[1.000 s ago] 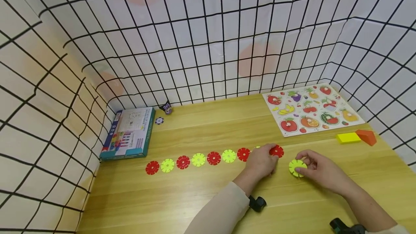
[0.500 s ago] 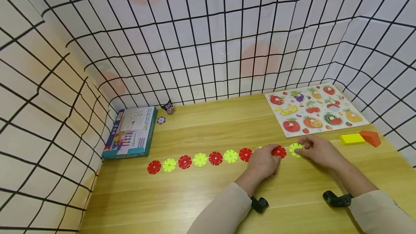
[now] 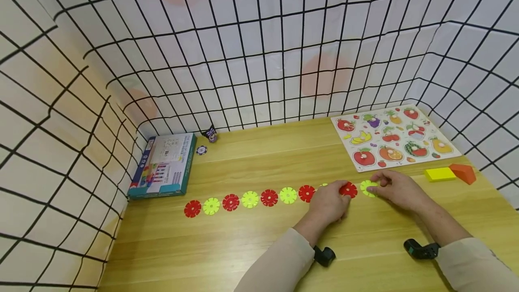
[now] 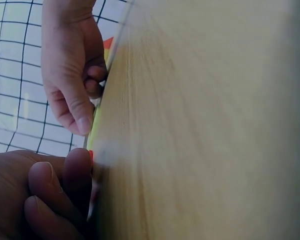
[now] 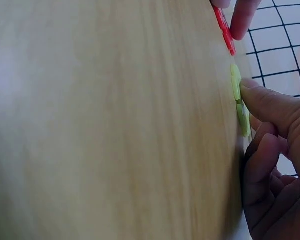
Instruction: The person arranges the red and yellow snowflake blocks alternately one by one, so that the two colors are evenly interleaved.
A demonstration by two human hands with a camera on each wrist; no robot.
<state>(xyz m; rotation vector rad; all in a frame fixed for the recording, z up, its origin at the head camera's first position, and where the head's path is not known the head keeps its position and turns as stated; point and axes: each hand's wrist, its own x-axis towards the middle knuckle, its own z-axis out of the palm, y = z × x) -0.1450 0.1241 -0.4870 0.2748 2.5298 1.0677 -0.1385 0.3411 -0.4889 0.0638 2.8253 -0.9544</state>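
A row of notched plastic interlocking discs, red and yellow-green in turn, lies across the table. At the row's right part, my left hand [image 3: 327,203] holds a red disc [image 3: 351,189] at its left side between thumb and finger, and covers most of the yellow-green disc left of it. My right hand [image 3: 401,189] pinches the yellow-green disc [image 3: 367,188] at the row's right end by its right edge. In the right wrist view this yellow-green disc [image 5: 235,82] lies flat on the table, a small gap from the red disc [image 5: 226,32].
A fruit puzzle board [image 3: 395,139] lies at the back right, with a yellow block [image 3: 439,174] and an orange-red block [image 3: 463,173] before it. A boxed set [image 3: 162,166], a poker chip [image 3: 201,150] and a small purple figure [image 3: 211,134] sit back left. Grid-patterned cloth walls [image 3: 259,57] surround the table.
My right hand has brought the yellow-green disc up and left from nearer the front to the row's end, beside the red disc. My left hand has stayed on the red disc.
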